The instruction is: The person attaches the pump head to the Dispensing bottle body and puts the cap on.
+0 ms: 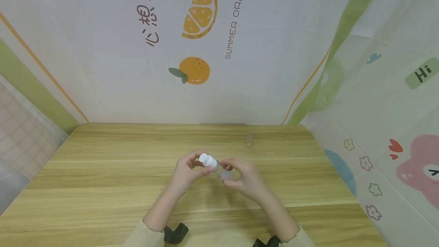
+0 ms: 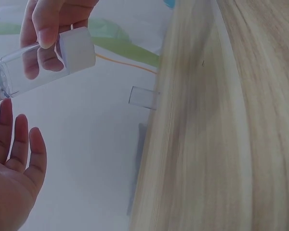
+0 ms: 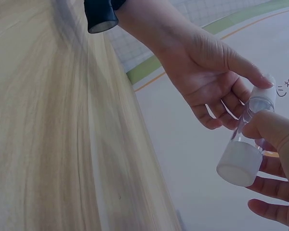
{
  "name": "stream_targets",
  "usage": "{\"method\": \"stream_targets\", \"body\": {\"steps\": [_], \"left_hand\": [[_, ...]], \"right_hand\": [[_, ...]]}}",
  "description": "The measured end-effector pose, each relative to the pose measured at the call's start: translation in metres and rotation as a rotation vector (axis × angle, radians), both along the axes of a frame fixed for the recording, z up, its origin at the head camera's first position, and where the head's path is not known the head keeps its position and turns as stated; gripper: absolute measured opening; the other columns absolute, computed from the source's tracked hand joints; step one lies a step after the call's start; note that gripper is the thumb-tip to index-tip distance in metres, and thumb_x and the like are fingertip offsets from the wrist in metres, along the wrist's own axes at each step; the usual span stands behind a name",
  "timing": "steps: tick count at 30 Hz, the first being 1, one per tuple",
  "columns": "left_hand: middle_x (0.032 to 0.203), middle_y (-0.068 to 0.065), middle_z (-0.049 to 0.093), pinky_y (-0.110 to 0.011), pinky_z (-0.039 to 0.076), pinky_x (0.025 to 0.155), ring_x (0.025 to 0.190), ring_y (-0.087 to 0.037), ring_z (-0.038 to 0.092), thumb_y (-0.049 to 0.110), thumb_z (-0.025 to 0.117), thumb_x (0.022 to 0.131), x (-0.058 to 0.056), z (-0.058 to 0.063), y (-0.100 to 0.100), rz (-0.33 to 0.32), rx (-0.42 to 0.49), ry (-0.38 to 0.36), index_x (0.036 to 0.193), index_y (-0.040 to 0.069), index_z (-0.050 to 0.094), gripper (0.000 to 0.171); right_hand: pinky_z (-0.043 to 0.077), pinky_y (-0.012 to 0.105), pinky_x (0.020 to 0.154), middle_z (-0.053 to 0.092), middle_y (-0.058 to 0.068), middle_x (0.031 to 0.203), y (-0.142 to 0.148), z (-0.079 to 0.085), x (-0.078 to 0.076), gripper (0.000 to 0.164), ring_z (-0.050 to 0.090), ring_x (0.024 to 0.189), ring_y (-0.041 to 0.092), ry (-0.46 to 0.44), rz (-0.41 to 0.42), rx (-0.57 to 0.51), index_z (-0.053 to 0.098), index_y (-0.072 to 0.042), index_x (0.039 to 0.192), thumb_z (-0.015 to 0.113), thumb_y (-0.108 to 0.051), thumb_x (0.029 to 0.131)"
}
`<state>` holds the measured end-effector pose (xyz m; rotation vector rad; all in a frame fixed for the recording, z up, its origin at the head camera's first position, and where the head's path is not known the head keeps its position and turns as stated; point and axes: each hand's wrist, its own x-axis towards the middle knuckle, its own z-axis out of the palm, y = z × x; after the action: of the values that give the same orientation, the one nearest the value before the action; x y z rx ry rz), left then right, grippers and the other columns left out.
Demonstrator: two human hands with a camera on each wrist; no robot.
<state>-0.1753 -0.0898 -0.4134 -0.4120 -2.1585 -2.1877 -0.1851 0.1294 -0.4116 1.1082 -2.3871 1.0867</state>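
Note:
A small transparent pump bottle [image 1: 219,170] with a white pump top [image 1: 210,162] and a white base [image 3: 240,163] is held tilted above the wooden table, its top toward the left. My left hand [image 1: 184,171] pinches the white top between thumb and fingers; in the right wrist view the thumb presses along its side, with the lower fingers spread away. Around the see-through body, just by the base, my right hand [image 1: 246,177] grips with thumb and fingers. Through the bottle wall in the left wrist view, the right fingertips show.
A transparent cap [image 1: 249,140] stands near the table's back edge, right of the hands. The wood-grain table [image 1: 113,174] meets a white printed curtain [image 1: 253,87] at the back, with more curtain on both sides. Black wrist bands [image 1: 176,233] sit near the sleeves.

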Motion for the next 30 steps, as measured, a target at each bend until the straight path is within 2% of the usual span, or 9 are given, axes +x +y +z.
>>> {"method": "stream_targets", "body": {"steps": [9,14,23,30], "left_hand": [[0.113,-0.011,0.06,-0.037,0.053,0.078,0.099,-0.035,0.055,0.009,0.078,0.08,-0.0009,-0.0006,-0.0008,-0.021,-0.001,0.013,0.108,0.004,0.065,0.032],[0.114,-0.011,0.059,-0.037,0.054,0.078,0.097,-0.033,0.056,0.01,0.077,0.081,-0.0003,-0.0002,-0.0012,-0.038,0.001,0.032,0.109,0.003,0.065,0.032],[0.119,-0.015,0.057,-0.035,0.054,0.078,0.095,-0.03,0.057,0.008,0.075,0.083,0.0007,0.0001,-0.003,-0.073,0.005,0.062,0.115,0.001,0.064,0.035],[0.121,-0.017,0.057,-0.034,0.053,0.079,0.096,-0.03,0.056,0.006,0.073,0.084,0.0004,0.0005,-0.0039,-0.101,-0.003,0.081,0.117,-0.001,0.062,0.035]], "right_hand": [[0.054,0.034,0.072,0.066,-0.004,0.106,0.0001,0.0002,0.0004,0.04,0.061,0.09,0.011,-0.003,-0.008,0.011,0.066,-0.009,0.114,0.079,-0.009,0.076],[0.054,0.035,0.072,0.066,-0.004,0.106,0.0,0.0007,0.0007,0.04,0.06,0.09,0.011,-0.003,-0.013,0.016,0.065,-0.01,0.114,0.079,-0.009,0.076],[0.054,0.036,0.072,0.067,0.005,0.105,0.0003,-0.0001,-0.0003,0.041,0.061,0.09,0.013,0.001,-0.009,0.024,0.065,-0.007,0.114,0.078,-0.008,0.076],[0.054,0.035,0.073,0.066,-0.003,0.106,0.0,0.001,0.0002,0.041,0.06,0.09,0.011,-0.003,-0.015,0.023,0.065,-0.011,0.114,0.079,-0.009,0.076]]}}
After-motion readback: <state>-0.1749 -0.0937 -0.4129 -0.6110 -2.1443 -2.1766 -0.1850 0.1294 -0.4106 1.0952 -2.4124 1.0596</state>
